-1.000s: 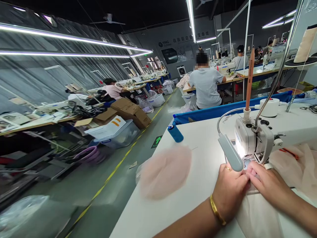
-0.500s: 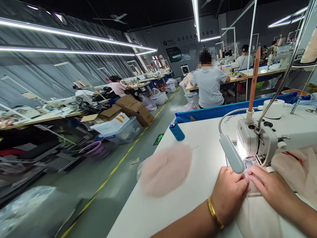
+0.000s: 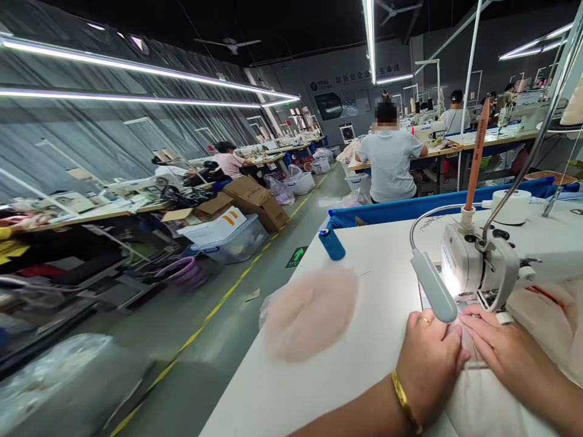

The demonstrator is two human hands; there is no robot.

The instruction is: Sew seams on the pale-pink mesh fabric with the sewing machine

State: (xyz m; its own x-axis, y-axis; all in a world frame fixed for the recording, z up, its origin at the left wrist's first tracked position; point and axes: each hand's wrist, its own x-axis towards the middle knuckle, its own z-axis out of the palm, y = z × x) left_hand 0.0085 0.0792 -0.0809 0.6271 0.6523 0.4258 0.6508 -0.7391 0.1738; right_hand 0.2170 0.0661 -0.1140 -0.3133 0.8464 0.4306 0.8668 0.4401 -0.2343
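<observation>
My left hand [image 3: 430,358], with a gold ring and bangle, is closed on pale pink sheer fabric [image 3: 473,394] in front of the sewing machine [image 3: 460,258]. My right hand [image 3: 503,343] lies beside it on the same fabric, its fingers stretched forward and flat, close to the presser foot. Between the hands the cloth runs toward the lit needle area; the needle itself is hidden. A grey lamp head [image 3: 435,288] hangs just above my left fingertips. More pale fabric [image 3: 546,321] lies right of the machine head.
On the white tabletop [image 3: 364,328] lies a round pile of pink sheer cloth [image 3: 314,312], with a blue thread cone [image 3: 332,244] behind it. A white thread cone [image 3: 511,206] and an upright brown pencil [image 3: 477,155] stand near the machine. A co-worker [image 3: 389,161] sits ahead.
The view has swung slightly left, so the scene sits further right. My right fingers have straightened and flattened on the fabric. My left hand remains closed at the cloth.
</observation>
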